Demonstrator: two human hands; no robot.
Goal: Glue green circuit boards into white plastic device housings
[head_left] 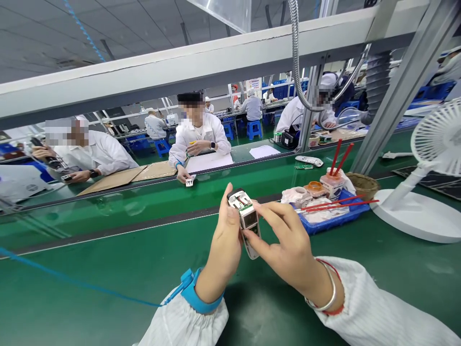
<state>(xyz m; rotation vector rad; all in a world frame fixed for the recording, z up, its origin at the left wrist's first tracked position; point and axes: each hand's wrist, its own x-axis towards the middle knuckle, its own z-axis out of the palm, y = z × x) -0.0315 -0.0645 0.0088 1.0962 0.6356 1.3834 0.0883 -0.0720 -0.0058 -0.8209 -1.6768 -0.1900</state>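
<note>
Between my hands, raised above the green bench, is a small white handheld electronic device (249, 217) with its inside exposed. A green circuit board edge, a dark square display and a white compartment at its top end show. My left hand (227, 235) wraps its left side, thumb upright along the edge, a blue wrist strap at the cuff. From the right, my right hand (284, 238) pinches the device with thumb and index finger near the display. The fingers of my left hand behind the device are mostly hidden.
A blue tray (333, 218) with jars, tissue and red sticks stands right, by a white fan (425, 192). A white device shell (309, 160) lies on the green belt (144, 204). Opposite, a co-worker's hand (183, 174) holds a white part. A blue cord (79, 283) runs left.
</note>
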